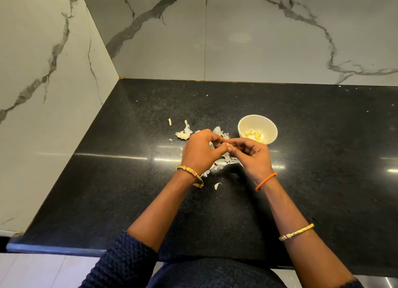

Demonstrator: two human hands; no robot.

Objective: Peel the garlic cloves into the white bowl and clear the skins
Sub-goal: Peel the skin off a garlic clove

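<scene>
While no writing shows anywhere, the left hand (pixel 200 152) and right hand (pixel 251 153) meet fingertip to fingertip above the black counter (pixel 120 197), both pinching one garlic clove (pixel 228 146); one white bowl (pixel 257 129), just beyond the right hand, holds several peeled cloves (pixel 255 135); papery skins (pixel 185 132) lie scattered around the hands.

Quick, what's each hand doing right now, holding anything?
Left hand: fingers curled, pinching a garlic clove at the fingertips.
Right hand: fingers curled, pinching the same clove from the other side.
</scene>
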